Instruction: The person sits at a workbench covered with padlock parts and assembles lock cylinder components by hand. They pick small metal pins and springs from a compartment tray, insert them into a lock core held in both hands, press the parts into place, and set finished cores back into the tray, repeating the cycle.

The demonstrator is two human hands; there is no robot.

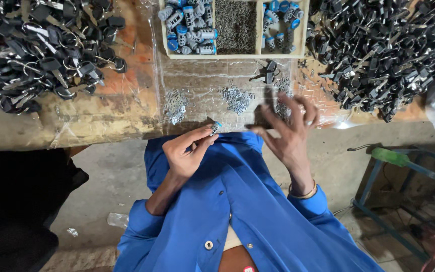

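Observation:
My left hand (187,151) pinches a small silver lock cylinder with a blue end (215,128) between thumb and fingers, just at the near edge of the workbench (101,118). My right hand (290,131) hovers beside it with fingers spread, blurred, holding nothing that I can make out, over a small pile of metal parts (282,108). Two more piles of tiny metal pieces (175,106) (237,98) lie on the clear plastic sheet in front of me. A black-headed key (268,75) rests farther back.
A divided tray (235,54) at the back holds blue-capped cylinders and small dark pins. Heaps of black-headed keys lie at far left (46,45) and far right (378,50). A blue metal frame with a green handle (391,157) stands on the floor to the right.

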